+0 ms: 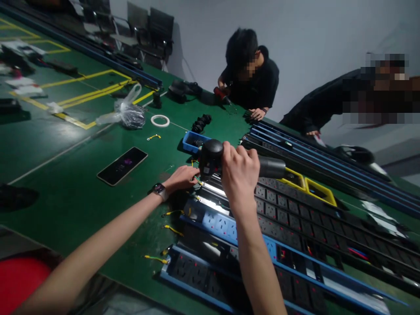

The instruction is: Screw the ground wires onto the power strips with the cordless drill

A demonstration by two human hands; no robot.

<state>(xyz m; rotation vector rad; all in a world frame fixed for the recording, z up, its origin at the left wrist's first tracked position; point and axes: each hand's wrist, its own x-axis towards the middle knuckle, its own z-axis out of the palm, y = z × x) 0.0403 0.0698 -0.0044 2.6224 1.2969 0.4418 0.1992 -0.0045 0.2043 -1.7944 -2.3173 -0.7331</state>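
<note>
My right hand (241, 175) is wrapped round a black cordless power driver (211, 159), held over the ends of the socket strips. The driver's thick round end points left, and its bit is hidden from view. My left hand (182, 179), with a watch on the wrist, reaches to the strip ends beneath the driver. Its fingers are closed at a yellow-green wire (198, 180); the driver partly covers the fingertips. Below lie a blue socket strip (221, 224) and black socket strips (192, 269), with short yellow-green wires (155, 259) sticking out of their ends.
A phone (123, 166) lies left of my hands on the green table. Behind are a blue bin (193, 142), a tape roll (160, 121) and a plastic bag (127, 111). Yellow bins (320, 191) stand right. Across the table, one person (252, 74) holds a red-and-black tool; another leans in.
</note>
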